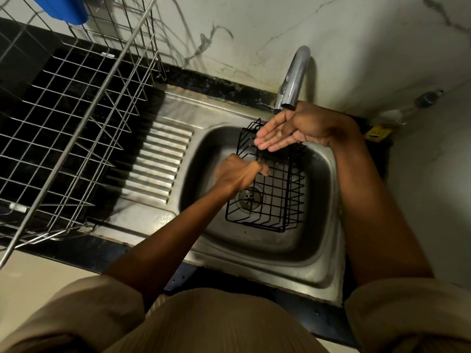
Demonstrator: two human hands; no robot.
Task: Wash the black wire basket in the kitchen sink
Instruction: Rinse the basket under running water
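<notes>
The black wire basket (275, 197) sits tilted in the steel sink (318, 245), over the drain. My left hand (237, 174) grips the basket's left rim, fingers curled round the wires. Above the basket's far end, my right hand (293, 131) is held palm up with straight wet fingers, right under the spout of the chrome tap (295, 77). It holds nothing.
A large steel wire dish rack (76, 110) stands on the dark counter to the left, beside the ribbed drainboard (158, 164). A blue object (68, 8) hangs at the top left. A marble wall backs the sink. A yellow-labelled item (377, 132) lies at the right.
</notes>
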